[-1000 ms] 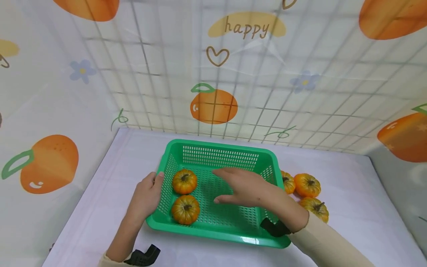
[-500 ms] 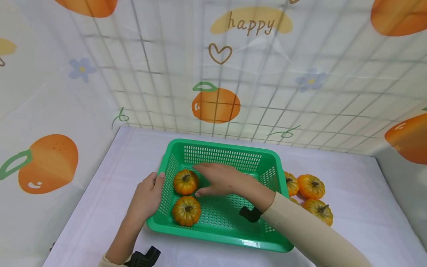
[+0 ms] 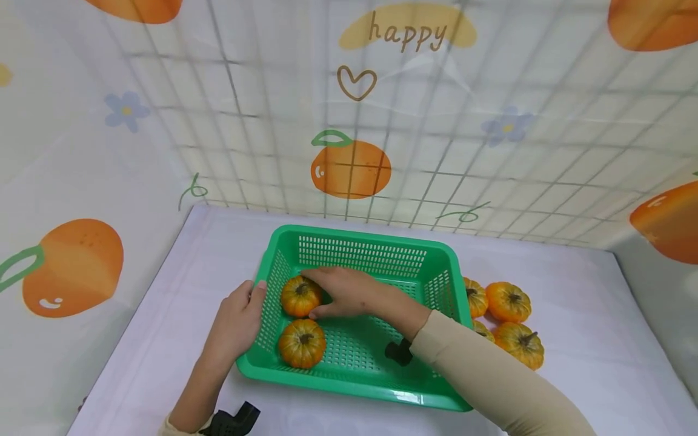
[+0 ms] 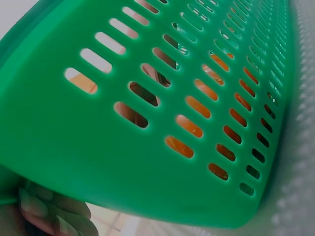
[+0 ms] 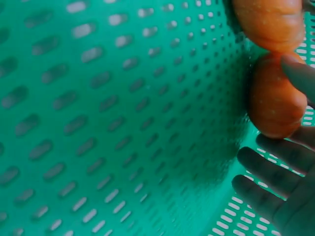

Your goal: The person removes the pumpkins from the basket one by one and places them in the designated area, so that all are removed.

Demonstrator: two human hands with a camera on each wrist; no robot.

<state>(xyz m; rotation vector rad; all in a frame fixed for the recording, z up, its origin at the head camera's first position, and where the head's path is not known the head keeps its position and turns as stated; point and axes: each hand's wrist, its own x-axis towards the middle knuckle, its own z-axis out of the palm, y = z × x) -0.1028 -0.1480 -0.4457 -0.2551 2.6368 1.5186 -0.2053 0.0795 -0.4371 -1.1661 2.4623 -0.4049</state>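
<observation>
A green plastic basket point(image 3: 382, 396) with slotted walls holds two small orange pumpkins, a far pumpkin point(image 3: 299, 298) and a near pumpkin point(image 3: 302, 344), side by side at its left end. My left hand point(image 3: 237, 321) grips the basket's left rim, thumb on top; the left wrist view shows its fingers point(image 4: 64, 219) curled beneath the rim. My right hand point(image 3: 346, 292) reaches inside, thumb and fingers spread on two sides of the far pumpkin. In the right wrist view its thumb point(image 5: 300, 73) lies against that pumpkin, and the other fingers point(image 5: 270, 169) extend nearly straight.
Several more pumpkins point(image 3: 509, 302) lie on the white tabletop point(image 3: 589, 339) just right of the basket, partly hidden by its wall and the right sleeve. A printed cloth point(image 3: 262, 151) with a grid and orange fruit hangs behind, and another printed sheet stands at the left.
My right hand has moved left across the basket, from its middle to the far pumpkin. The left hand keeps its grip on the rim. Both pumpkins inside stay in place.
</observation>
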